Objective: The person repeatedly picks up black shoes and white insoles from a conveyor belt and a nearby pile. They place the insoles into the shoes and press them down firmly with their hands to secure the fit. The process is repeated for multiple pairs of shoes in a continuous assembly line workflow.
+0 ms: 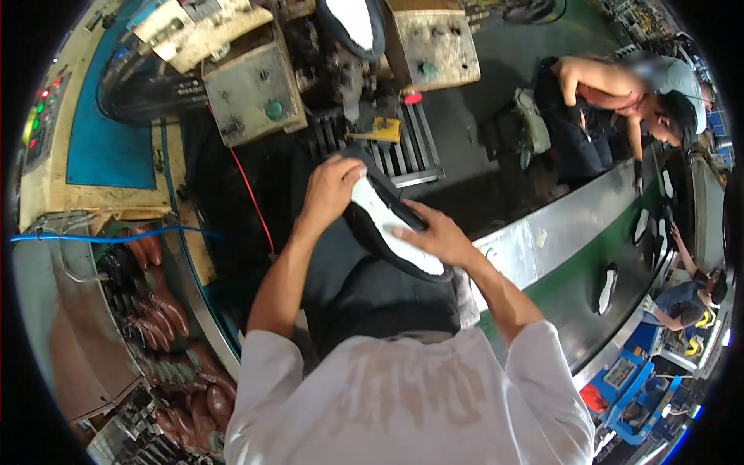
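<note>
A black shoe (pixel 380 217) with a white underside facing up lies slantwise over my lap, held between both hands. My left hand (pixel 332 188) is closed round its far left end. On its right side, nearer to me, my right hand (pixel 438 239) grips the edge, its thumb lying on the white underside. Beyond them, a second dark shoe with a white bottom (pixel 353 23) sits at the machine (pixel 350 81) in front of me. Its lower part is hidden among dark machine parts.
Control boxes (pixel 252 99) with green buttons flank the machine; a red button (pixel 411 98) sits between them. To the left, a rack holds several brown shoe lasts (pixel 159 310). At right, a green conveyor (pixel 542 310) carries shoes (pixel 607 288). Two people (pixel 597 101) (pixel 690 306) are beside it.
</note>
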Available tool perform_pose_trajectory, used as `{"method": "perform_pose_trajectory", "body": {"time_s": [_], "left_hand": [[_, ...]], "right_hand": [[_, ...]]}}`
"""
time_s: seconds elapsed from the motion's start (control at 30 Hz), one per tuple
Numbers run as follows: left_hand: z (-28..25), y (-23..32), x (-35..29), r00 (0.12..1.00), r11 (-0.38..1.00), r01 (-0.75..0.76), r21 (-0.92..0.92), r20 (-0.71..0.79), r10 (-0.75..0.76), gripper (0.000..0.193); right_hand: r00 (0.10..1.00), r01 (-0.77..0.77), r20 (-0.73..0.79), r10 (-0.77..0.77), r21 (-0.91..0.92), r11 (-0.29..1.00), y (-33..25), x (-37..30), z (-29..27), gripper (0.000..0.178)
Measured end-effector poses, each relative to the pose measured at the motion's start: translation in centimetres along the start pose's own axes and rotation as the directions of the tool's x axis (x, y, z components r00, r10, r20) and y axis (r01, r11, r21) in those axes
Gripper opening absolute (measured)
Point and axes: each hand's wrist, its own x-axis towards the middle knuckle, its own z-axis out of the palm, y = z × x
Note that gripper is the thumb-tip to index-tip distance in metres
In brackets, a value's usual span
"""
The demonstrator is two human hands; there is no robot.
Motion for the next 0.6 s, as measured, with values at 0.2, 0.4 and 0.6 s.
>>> {"method": "perform_pose_trajectory", "body": {"time_s": [0.2,0.4,0.6], "left_hand": [[0.7,-0.5,-0.4,0.974,0.994,0.055,-0.097,-0.212,-0.075,0.027],[1.6,-0.1,0.2,0.969,0.990,0.143,0.008,-0.205,-0.138,0.025],[1.7,-0.4,1.0,0.952,0.958,0.275,-0.076,-0.116,-0.283,0.029]], "right_hand": [[0.935,0.315,0.137,-0.327,-0.741,0.592,-2.8,-3.7,-0.2,0.095],[0.907,0.339,0.103,-0.408,-0.754,0.562,-1.1,-3.8,0.6,0.077],[0.898,0.369,0.088,-0.432,-0.686,0.627,-0.4,-3.0,0.0,0.074]]}}
